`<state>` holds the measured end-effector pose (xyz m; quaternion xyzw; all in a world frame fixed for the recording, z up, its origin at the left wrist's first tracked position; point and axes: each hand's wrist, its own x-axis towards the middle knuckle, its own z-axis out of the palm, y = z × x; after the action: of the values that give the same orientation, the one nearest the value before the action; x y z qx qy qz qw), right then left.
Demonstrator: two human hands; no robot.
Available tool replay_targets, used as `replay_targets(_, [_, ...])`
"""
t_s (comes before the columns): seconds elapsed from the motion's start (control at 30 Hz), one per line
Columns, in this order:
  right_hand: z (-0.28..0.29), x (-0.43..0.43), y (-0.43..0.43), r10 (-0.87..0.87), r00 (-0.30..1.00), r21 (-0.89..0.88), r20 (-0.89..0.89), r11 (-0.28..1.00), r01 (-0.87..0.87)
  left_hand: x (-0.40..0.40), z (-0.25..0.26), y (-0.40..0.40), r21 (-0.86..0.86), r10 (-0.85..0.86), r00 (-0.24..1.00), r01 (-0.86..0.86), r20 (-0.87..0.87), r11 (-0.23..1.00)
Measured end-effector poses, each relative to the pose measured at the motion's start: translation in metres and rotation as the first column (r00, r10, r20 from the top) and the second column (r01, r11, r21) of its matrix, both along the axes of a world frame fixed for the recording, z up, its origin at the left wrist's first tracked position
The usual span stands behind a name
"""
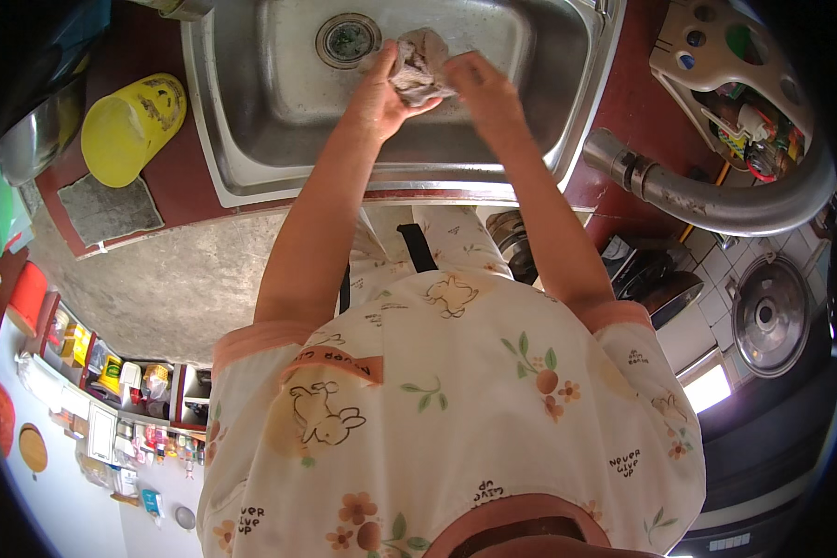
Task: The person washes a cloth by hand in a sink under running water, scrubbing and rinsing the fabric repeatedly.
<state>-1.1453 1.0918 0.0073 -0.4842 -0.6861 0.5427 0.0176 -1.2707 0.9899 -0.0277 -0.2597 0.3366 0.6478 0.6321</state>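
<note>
Over the basin of a stainless steel sink (286, 139), my left hand (383, 97) holds a wet-looking, crumpled greyish cloth (422, 66), its thumb and fingers around the cloth's left side and underside. At the cloth's right edge is my right hand (481, 84), slightly blurred, with its fingers curled; whether it grips the cloth cannot be told. The sink's round drain strainer (349, 40) lies just left of the cloth.
Left of the sink, a yellow plastic container (134, 129) stands by a grey mat (110, 209) on the red counter. To the right are a curved metal pipe (725, 202), a beige plastic rack (711, 52) holding small items, a dark pan (673, 296) and a metal lid (771, 314).
</note>
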Motion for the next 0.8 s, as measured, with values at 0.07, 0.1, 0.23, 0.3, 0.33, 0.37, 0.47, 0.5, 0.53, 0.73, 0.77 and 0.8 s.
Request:
replay_targets(0.07, [0.017,-0.025,-0.041,0.182,0.982,0.307,-0.051,0.938,-0.158,0.008,-0.025,0.000,0.119,0.090,0.996,-0.087,-0.023,0.989])
replay_targets(0.1, [0.027,-0.033,-0.053,0.248,0.966,0.434,0.077,0.864,-0.257,0.009,-0.031,0.002,0.265,0.104,0.992,-0.118,0.066,0.957])
replay_targets(0.23, [-0.021,-0.038,-0.018,0.168,0.900,0.561,0.402,0.732,-0.387,0.021,-0.020,0.025,-0.092,-0.109,0.955,0.087,-0.275,0.992])
replay_targets(0.3, [-0.032,-0.033,-0.016,0.146,0.901,0.650,0.409,0.646,-0.400,0.018,-0.015,0.032,-0.296,-0.229,0.952,0.163,-0.202,0.941])
replay_targets(0.33, [-0.027,-0.038,-0.029,0.135,0.934,0.627,0.330,0.708,-0.323,0.012,-0.029,0.025,-0.218,-0.233,0.929,0.173,-0.287,0.960])
replay_targets(0.37, [-0.017,-0.048,-0.047,0.138,0.962,0.591,0.237,0.765,-0.255,0.002,-0.052,0.010,-0.157,-0.187,0.895,0.134,-0.404,0.978])
replay_targets(0.47, [0.002,-0.049,-0.064,0.202,0.955,0.511,0.218,0.810,-0.288,-0.003,-0.067,-0.005,-0.167,-0.091,0.921,0.029,-0.380,0.986])
replay_targets(0.5, [-0.003,-0.038,-0.056,0.171,0.958,0.530,0.228,0.804,-0.270,0.012,-0.041,0.005,-0.324,-0.079,0.987,0.030,-0.138,0.946])
replay_targets(0.53, [-0.004,-0.037,-0.036,0.292,0.885,0.512,0.364,0.731,-0.452,0.014,-0.025,0.012,-0.308,-0.088,0.984,0.035,-0.157,0.951])
replay_targets(0.73, [0.015,-0.050,0.042,-0.174,0.959,0.109,0.222,0.982,0.153,-0.040,0.038,0.055,-0.446,-0.473,0.371,0.162,-0.799,0.880])
replay_targets(0.77, [0.023,-0.049,0.038,-0.175,0.962,0.106,0.209,0.982,0.155,-0.069,0.038,0.057,-0.505,-0.550,0.367,0.219,-0.751,0.835])
replay_targets(0.8, [0.030,-0.049,0.036,-0.256,0.967,0.057,-0.001,0.965,0.255,-0.094,0.040,0.063,-0.550,-0.617,0.354,0.279,-0.703,0.787])
